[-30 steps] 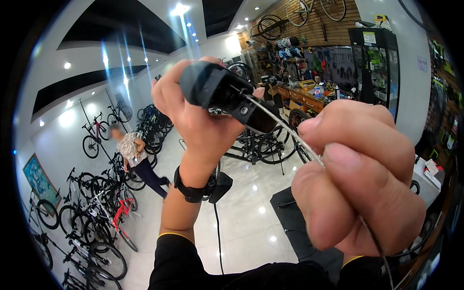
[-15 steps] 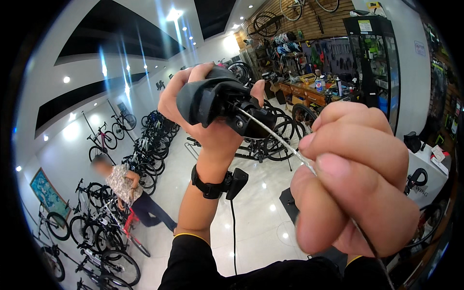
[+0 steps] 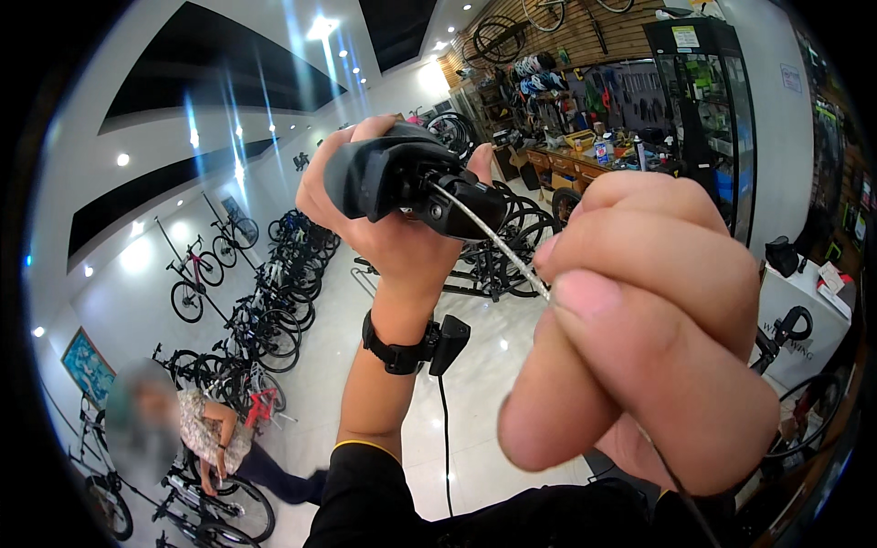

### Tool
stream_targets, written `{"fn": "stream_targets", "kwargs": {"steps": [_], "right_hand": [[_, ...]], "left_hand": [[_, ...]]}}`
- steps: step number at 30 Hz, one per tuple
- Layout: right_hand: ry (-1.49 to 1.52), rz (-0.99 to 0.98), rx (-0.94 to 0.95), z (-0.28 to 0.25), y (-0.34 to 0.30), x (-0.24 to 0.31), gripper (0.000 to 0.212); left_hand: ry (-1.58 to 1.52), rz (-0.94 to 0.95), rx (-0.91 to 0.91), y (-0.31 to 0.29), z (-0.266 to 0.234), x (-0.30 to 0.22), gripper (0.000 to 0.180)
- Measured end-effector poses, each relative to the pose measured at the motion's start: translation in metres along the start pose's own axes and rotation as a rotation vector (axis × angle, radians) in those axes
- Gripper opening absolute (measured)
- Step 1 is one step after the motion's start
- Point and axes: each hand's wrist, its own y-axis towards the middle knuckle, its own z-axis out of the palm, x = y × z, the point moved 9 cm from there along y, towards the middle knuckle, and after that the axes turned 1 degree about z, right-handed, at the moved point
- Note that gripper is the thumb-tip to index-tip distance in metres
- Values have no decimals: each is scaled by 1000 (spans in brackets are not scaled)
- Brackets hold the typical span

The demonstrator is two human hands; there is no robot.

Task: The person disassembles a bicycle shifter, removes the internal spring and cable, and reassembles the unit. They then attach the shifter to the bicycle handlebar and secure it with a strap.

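My left hand [image 3: 382, 245] is raised in front of me, wrapped round a black bicycle brake-shift lever [image 3: 370, 178]. The lever's open end, with a dark mechanism inside, faces me. A thin silvery cable [image 3: 494, 239] comes out of that end and slants down to the right. My right hand [image 3: 653, 301], large and close to the view, pinches the cable between thumb and fingers, a short way from the lever. Below the right hand a darker stretch of the cable trails toward the bottom edge. The fingers hide the part between.
A strapped black device [image 3: 445, 345] sits on my left wrist, its cord hanging down. Bicycles [image 3: 274, 283] line the left side, where a person [image 3: 215, 429] bends over. A cluttered wooden workbench [image 3: 580, 166] and a glass cabinet [image 3: 708, 119] stand at the back right.
My right hand has moved left and slightly up, nearer the lever, so less cable shows between them. The lever has shifted slightly up-left. The person at left has bent lower.
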Motion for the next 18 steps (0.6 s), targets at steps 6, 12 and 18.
{"fn": "stream_targets", "kwargs": {"steps": [6,12,18], "right_hand": [[5,-13,62,2,3,-6,46],[87,-17,-43,-2,-4,-3,49],[-41,65,205,-7,5,-10,37]], "left_hand": [[5,38,-35,3,-2,-7,57],[-35,-32,-73,4,-2,-6,57],[-73,-89,2,12,-6,-12,53]]}}
